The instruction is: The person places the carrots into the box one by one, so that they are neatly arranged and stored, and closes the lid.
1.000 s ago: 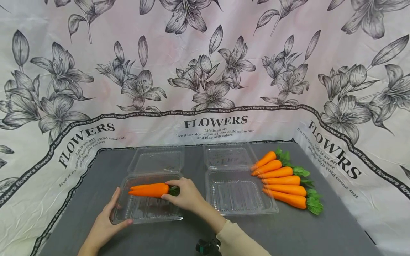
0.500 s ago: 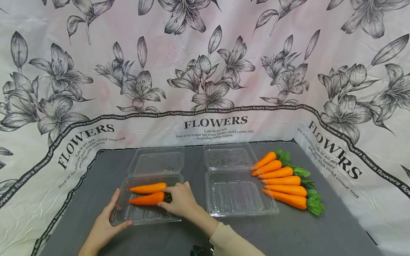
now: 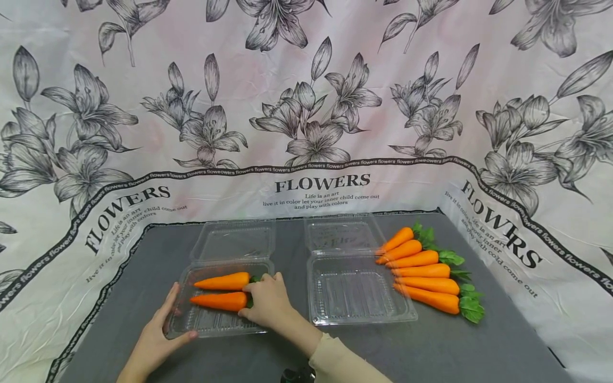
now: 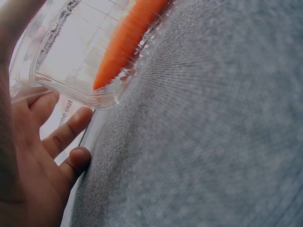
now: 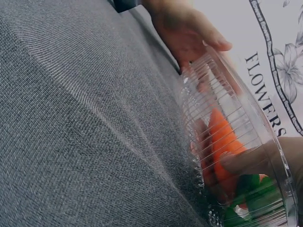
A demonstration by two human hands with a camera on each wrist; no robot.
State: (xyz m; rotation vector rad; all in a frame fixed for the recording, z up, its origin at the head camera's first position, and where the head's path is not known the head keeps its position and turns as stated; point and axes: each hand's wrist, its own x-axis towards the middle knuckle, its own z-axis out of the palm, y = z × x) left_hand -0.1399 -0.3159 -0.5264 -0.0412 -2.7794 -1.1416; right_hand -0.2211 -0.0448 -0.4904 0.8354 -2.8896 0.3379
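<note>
Two orange carrots lie side by side in the base of the left clear plastic clamshell container. My right hand pinches the nearer carrot at its leafy end; the right wrist view shows the thumb against it through the clear wall. The farther carrot rests just beyond, its green top partly behind my right hand. At the container's near left corner, my left hand touches the rim with thumb and fingers spread. In the left wrist view, its fingers look extended and relaxed.
A second clear clamshell container stands with its lid up to the right. Several carrots with green leaves lie in a fanned row beside it, some tips overlapping its edge. Flower-printed cloth surrounds the grey table.
My right hand has moved the nearer carrot toward me, away from the farther one, opening a gap between them. The left hand has stayed at the container's corner.
</note>
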